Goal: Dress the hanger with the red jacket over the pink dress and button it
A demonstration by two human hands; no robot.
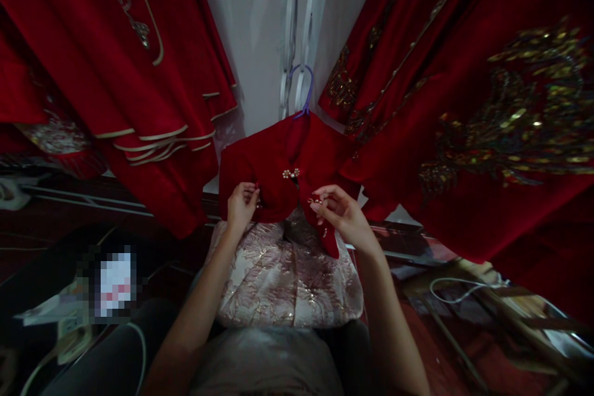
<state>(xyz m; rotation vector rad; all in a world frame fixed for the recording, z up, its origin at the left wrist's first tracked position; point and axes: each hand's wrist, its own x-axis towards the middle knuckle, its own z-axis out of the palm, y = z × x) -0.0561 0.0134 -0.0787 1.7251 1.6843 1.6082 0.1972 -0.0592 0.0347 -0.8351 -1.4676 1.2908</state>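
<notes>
A small red jacket (269,167) hangs on a purple hanger (304,90) straight in front of me, with a pearl clasp (291,173) at its chest. My left hand (241,205) pinches the jacket's left front edge. My right hand (341,210) is closed on the right front edge, its fingers holding a small gold fastening there. Below the jacket lies a pink and white brocade skirt (283,278) with gold pattern, spread over my lap.
Long red garments with cream trim (139,86) hang at the left, and red robes with heavy gold embroidery (510,117) hang at the right. A white wall with clear plastic covers (260,25) is behind. A white cable (457,291) lies at the lower right.
</notes>
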